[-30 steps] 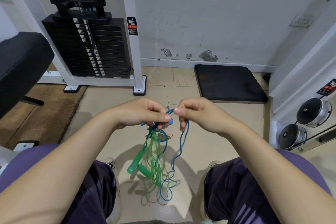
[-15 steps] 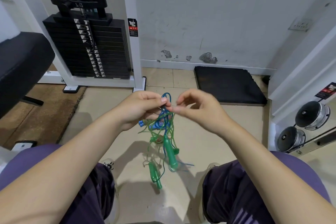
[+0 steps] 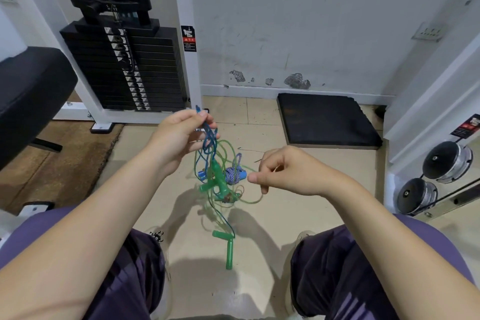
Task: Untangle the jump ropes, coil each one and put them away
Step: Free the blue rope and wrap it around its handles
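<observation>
Hands have pulled apart now: left hand (image 3: 179,135) lifted, pinching the blue rope (image 3: 207,138), right hand (image 3: 283,171) pinching a green rope (image 3: 249,199) loop sideways. Tangle (image 3: 220,179) dangles between the knees above the floor (image 3: 324,189), loosening but nowhere near coiled.

Below the left hand (image 3: 179,138), the knot of ropes (image 3: 220,176) blurs too much to trace strands; the right hand (image 3: 288,171) hides whatever its fingertips pinch.
</observation>
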Available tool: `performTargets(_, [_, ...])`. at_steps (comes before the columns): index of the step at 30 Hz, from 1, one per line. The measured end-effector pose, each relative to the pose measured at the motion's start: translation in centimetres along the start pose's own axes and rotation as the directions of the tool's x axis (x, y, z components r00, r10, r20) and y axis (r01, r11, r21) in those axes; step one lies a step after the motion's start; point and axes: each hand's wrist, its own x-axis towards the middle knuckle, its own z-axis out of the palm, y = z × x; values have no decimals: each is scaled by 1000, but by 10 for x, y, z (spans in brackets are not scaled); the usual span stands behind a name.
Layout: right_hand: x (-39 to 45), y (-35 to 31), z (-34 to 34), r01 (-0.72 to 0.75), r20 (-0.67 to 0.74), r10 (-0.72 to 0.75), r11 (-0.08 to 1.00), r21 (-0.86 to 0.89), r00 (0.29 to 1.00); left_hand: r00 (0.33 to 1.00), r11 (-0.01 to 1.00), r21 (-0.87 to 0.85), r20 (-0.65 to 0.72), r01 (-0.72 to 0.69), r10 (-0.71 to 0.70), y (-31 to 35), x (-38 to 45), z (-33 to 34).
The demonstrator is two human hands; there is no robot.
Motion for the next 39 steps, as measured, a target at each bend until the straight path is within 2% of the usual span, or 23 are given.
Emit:
performTargets(4, [10,1,9,26,-248,9,990,136,969,986,993,-106,165,43,-25,-6,-8,13])
performTargets(6, [14,1,16,26,-270,27,981,191,963,966,984,-163,257,72,-28,-7,-13,20])
performTargets(9, [17,1,27,14,-297,23,992,123,955,943,969,-218,330,115,-38,-6,-17,26])
performTargets(11, [18,0,28,17,-321,20,994,112,947,949,981,-164,313,103,-47,-6,-16,25])
performTargets(17, [14,0,11,20,-331,73,963,270,941,974,994,108,222,23,-46,-10,-10,17])
performTargets(21, [12,2,9,-9,-297,90,964,264,951,983,977,210,182,-38,-1,-13,-11,15])
performTargets(26, [11,0,16,-23,-222,127,907,421,967,983,986,165,183,-31,0,-12,-12,14])
performTargets(31, [13,1,16,-34,-249,175,874,484,952,985,999,-8,167,-53,53,-10,-12,15])
performTargets(39, [13,-9,24,72,-290,114,825,561,950,960,997,-66,274,-47,64,-17,-17,24])
